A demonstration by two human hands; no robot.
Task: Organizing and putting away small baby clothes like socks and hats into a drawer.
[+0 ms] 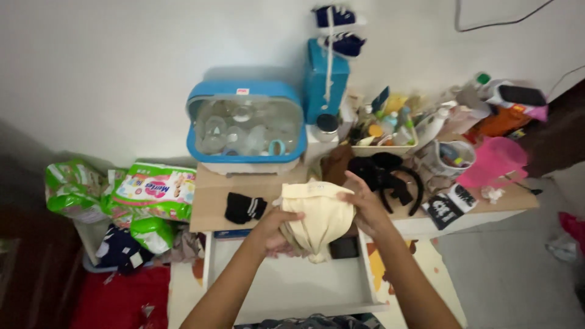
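Hands, left hand [275,230] and right hand [364,204] both gripping a cream cloth [317,216], above an open white drawer [292,283], black sock [244,208] nearby.

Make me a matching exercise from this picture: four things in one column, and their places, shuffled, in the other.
Things:
1. cream cloth
2. black sock
3. blue-rimmed box of bottles
4. pink cloth

Places:
A. at the back of the tabletop against the wall
B. held between the left hand and right hand above the open drawer
C. far right on the tabletop
D. flat on the tabletop, left of the hands

Pairs: 1-B, 2-D, 3-A, 4-C
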